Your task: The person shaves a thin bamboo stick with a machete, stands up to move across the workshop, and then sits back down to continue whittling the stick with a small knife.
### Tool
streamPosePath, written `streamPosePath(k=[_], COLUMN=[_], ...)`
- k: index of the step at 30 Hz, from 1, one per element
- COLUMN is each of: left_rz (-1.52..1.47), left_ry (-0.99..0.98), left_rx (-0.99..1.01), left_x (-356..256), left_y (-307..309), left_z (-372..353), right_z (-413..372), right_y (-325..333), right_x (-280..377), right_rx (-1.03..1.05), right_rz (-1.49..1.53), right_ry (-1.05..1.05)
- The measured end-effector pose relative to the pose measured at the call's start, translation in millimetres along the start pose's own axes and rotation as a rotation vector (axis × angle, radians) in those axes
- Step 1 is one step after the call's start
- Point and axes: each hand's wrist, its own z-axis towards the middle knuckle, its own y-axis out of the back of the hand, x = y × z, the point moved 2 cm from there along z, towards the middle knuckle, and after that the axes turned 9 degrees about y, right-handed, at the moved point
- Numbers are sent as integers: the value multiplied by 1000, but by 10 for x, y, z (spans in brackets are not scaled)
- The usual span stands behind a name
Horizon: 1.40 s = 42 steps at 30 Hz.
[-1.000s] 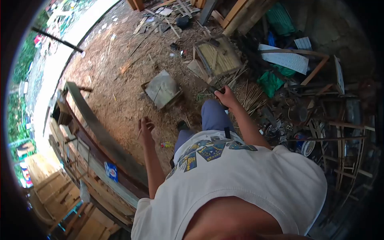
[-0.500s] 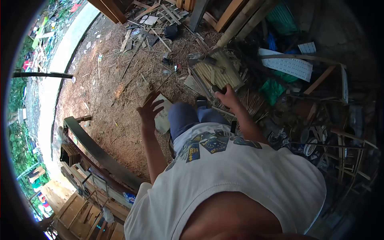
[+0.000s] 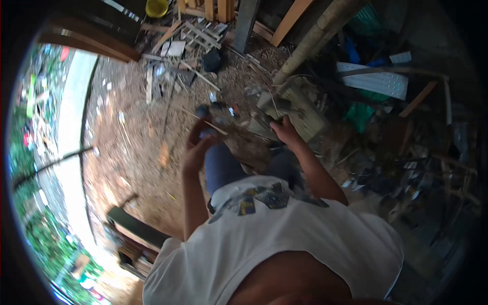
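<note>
My right hand (image 3: 285,130) is closed around a dark-handled tool (image 3: 263,121), its far part blurred against a wooden panel (image 3: 307,119) on the ground. Left of it, my left hand (image 3: 194,147) hovers above my knee, thumb and curved fingers apart. A thin stick (image 3: 216,128) crosses the view right at the left fingertips. Both forearms reach forward from a white printed shirt, and the blue-clad legs show below the hands.
Wood scraps (image 3: 201,38) and a black lump (image 3: 212,60) lie ahead on the littered dirt floor (image 3: 147,137). A bamboo pole (image 3: 310,43) slants on the right near a white perforated panel (image 3: 373,80). A dark beam (image 3: 137,227) stands at the lower left.
The view has shifted and blurred. My left hand has come inward and its fingers have curled more. My right hand still grips the dark-handled tool, which now points further left.
</note>
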Motion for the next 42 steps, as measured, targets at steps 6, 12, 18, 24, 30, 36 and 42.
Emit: streamPosePath(k=[6,12,18,24,30,36,42], left_rz=[10,48,37,-129,-477,-608,-401], left_ry=[169,322,478,374,271,64,-199], left_rx=[149,-1,-199,-482,-94,531,527], left_x=[451,933,2274,2189,2456,2652,2760], left_y=[1180,1448,1868,1661,1242,812,353], left_z=[2199,3340,3368,3024,2466,1414,504], right_z=[1555,3018,3988,4340,4360,4202,2290], right_y=[-1340,-2484,-2880,-3161,-3212,-2843,-1864], right_x=[-802,-1824,-3340,-4394,-4685,-3984,-2525], right_rx=[-282,-509,-639,-648,-721,-268,-406], right_rz=[-79,-631,-677,-611,-423,197,361], right_ry=[74,212,193,212,301,604,940])
